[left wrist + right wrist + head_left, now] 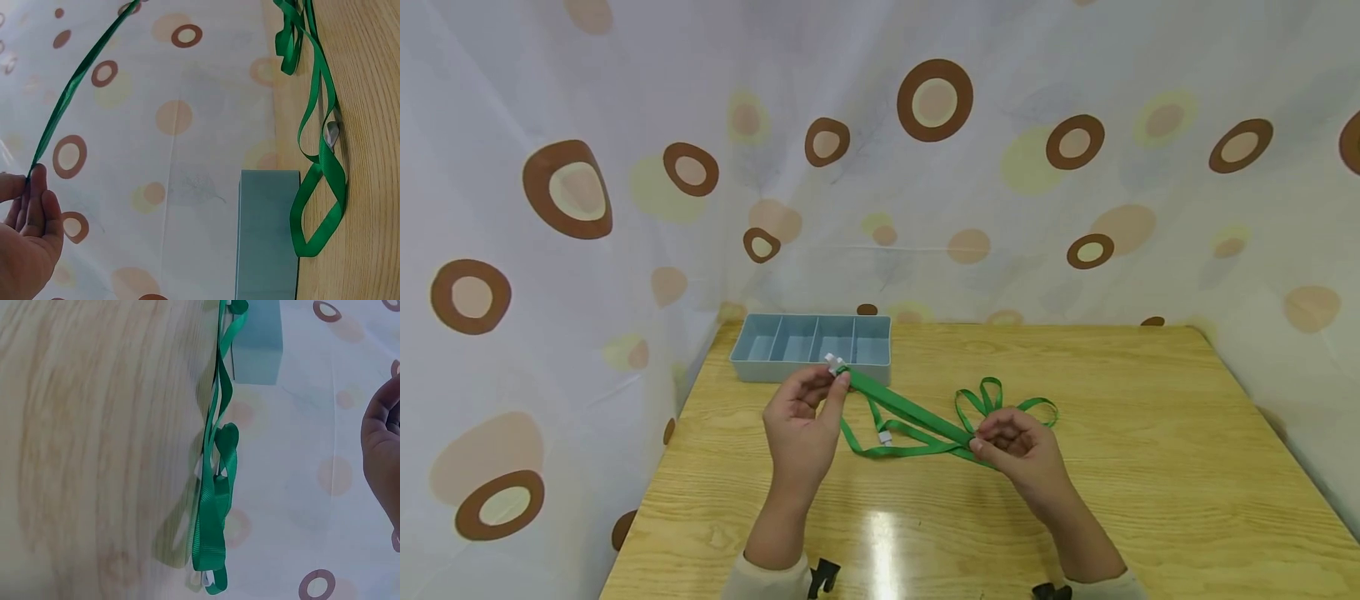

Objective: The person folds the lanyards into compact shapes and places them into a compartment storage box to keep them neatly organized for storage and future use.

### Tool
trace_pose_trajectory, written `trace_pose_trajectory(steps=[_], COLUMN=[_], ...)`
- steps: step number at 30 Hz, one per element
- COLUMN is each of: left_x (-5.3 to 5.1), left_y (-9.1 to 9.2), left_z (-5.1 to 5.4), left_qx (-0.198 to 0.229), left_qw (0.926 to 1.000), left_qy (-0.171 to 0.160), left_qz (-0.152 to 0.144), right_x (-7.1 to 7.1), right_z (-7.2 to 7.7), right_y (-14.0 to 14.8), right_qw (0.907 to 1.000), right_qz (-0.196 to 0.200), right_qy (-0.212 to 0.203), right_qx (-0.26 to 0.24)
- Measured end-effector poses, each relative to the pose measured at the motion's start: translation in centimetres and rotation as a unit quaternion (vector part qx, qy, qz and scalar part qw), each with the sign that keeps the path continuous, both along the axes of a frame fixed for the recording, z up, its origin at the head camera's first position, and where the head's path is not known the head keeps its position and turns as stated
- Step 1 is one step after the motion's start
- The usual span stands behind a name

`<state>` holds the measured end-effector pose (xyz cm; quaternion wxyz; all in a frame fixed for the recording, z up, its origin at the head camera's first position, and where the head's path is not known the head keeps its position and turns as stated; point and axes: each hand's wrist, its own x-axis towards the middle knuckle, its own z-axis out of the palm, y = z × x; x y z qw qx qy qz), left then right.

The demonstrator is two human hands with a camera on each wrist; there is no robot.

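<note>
A green lanyard (910,407) is stretched between my two hands above the table. My left hand (805,421) pinches its end by a white clip (834,363), thumb against fingers. Lower and to the right, my right hand (1022,450) pinches the strap between thumb and fingertips. More green strap (880,452) with a small white fitting (885,437) lies on the table below, and loops (988,400) spread behind the right hand. In the left wrist view the left hand (31,231) holds the taut strap (75,81). Only part of the right hand (384,444) shows in its wrist view.
A blue-grey tray (808,372) with several compartments stands at the back left of the wooden table (1150,467), behind the left hand. A patterned curtain (970,192) hangs behind the table and along its sides.
</note>
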<state>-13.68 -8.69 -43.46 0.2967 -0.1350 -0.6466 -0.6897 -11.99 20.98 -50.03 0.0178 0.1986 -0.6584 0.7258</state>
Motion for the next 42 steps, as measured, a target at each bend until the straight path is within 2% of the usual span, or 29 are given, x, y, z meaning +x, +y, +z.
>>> trace_pose_trajectory(steps=[5, 11, 19, 26, 31, 35, 38, 42], left_x=[-0.16, -0.15, -0.06, 0.04, -0.02, 0.01, 0.06, 0.07], left_y=[-0.03, -0.20, -0.20, -0.17, -0.14, -0.11, -0.04, 0.07], left_z=[0.00, -0.11, -0.21, -0.14, -0.15, -0.26, -0.29, -0.30], left_qx=[0.000, 0.008, 0.010, 0.008, 0.006, 0.012, 0.020, 0.027], left_qw=[1.0000, 0.9997, 0.9993, 0.9990, 0.9988, 0.9983, 0.9975, 0.9962], left_qy=[-0.006, -0.024, -0.035, -0.043, -0.048, -0.056, -0.067, -0.080], left_qz=[0.002, 0.005, -0.003, 0.000, 0.000, -0.003, -0.011, -0.020], right_x=[-0.15, -0.15, -0.16, -0.37, -0.17, -0.01, -0.01, -0.06], right_z=[0.02, 0.14, 0.36, 0.03, 0.13, 0.34, 0.45, 0.49], right_y=[0.29, 0.33, 0.46, 0.67, 0.54, 0.41, 0.47, 0.62], right_qw=[1.0000, 0.9997, 0.9981, 0.9956, 0.9960, 0.9977, 0.9966, 0.9888], right_qz=[-0.002, -0.008, 0.027, 0.053, 0.045, 0.036, 0.070, 0.138], right_qy=[0.003, -0.024, -0.050, -0.077, -0.071, -0.054, -0.043, -0.047], right_qx=[-0.004, 0.001, -0.021, 0.006, 0.030, 0.018, -0.001, -0.035])
